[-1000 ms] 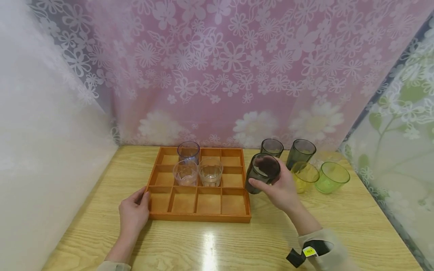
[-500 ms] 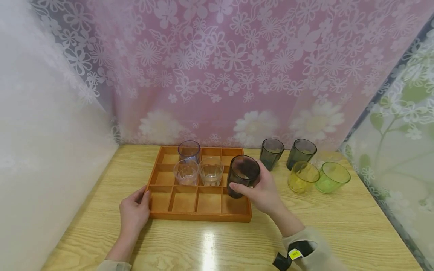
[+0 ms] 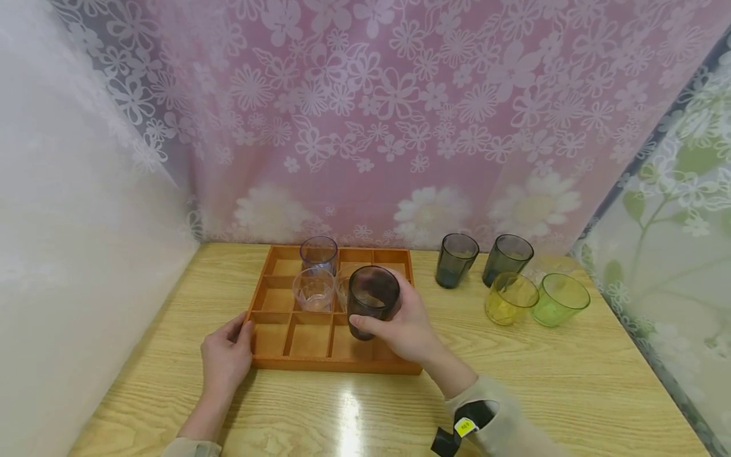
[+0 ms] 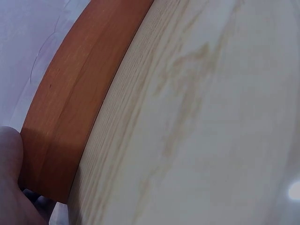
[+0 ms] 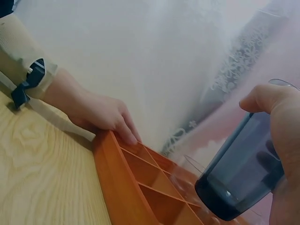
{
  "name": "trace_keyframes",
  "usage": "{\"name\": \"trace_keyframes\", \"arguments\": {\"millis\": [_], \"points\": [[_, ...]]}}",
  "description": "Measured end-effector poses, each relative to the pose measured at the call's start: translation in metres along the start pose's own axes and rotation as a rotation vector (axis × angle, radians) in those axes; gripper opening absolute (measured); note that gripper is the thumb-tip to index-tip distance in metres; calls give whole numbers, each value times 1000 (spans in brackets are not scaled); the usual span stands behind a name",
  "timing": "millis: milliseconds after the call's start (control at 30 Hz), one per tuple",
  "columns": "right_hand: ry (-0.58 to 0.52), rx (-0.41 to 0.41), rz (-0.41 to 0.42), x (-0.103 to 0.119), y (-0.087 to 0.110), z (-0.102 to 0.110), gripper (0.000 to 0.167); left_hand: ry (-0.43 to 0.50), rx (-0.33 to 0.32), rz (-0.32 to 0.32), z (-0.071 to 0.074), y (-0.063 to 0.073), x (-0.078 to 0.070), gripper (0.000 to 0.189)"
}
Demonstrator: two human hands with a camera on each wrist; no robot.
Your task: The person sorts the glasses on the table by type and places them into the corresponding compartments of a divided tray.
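Note:
My right hand (image 3: 408, 324) grips a dark grey drinking glass (image 5: 239, 164) upright over the wooden compartment tray (image 3: 337, 364), close above its front row. In the right wrist view my fingers and thumb wrap round the glass. My left hand (image 3: 225, 355) holds the tray's left side near the front corner, thumb on the rim, as the right wrist view also shows. A blue-rimmed clear glass (image 3: 318, 254) stands in the tray's back row. A clear tumbler (image 3: 314, 291) sits in the middle row, and another beside it is mostly hidden behind the dark glass.
Right of the tray, two dark grey glasses (image 3: 457, 260) stand at the back of the wooden table (image 3: 274, 412). Nearer are a yellow glass (image 3: 511, 301) and a green glass (image 3: 559, 301). A pink floral curtain (image 3: 342, 127) hangs behind.
My right hand has carried the dark glass leftward from the tray's right edge to over its front compartments. The left hand stays on the tray's side.

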State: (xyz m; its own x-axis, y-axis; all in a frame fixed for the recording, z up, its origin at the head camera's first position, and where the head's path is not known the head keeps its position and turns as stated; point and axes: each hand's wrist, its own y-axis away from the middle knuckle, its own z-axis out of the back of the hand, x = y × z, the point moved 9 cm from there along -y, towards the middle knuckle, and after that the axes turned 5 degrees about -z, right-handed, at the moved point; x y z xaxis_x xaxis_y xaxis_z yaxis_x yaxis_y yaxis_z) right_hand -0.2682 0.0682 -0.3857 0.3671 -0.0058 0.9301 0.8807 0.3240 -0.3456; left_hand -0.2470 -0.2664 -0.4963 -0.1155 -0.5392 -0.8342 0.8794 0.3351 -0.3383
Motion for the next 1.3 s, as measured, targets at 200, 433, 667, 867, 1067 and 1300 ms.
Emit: {"name": "trace_keyframes", "arguments": {"millis": [200, 433, 667, 867, 1067, 1300], "points": [[6, 3, -58, -5, -8, -22, 74, -5, -3, -5, 1, 0, -1, 29], [-3, 33, -85, -11, -14, -48, 73, 8, -7, -1, 2, 3, 0, 28], [-3, 59, -97, -19, -19, -70, 74, 8, -15, -11, 2, 4, -1, 27], [29, 53, -150, -33, -22, -83, 76, 3, -11, -12, 2, 2, -1, 28], [51, 39, -134, -41, -23, -89, 75, 17, 4, -10, 1, 2, -2, 29], [94, 31, -145, -49, -19, -93, 79, 20, 3, 0, 1, 0, -2, 29]]}}
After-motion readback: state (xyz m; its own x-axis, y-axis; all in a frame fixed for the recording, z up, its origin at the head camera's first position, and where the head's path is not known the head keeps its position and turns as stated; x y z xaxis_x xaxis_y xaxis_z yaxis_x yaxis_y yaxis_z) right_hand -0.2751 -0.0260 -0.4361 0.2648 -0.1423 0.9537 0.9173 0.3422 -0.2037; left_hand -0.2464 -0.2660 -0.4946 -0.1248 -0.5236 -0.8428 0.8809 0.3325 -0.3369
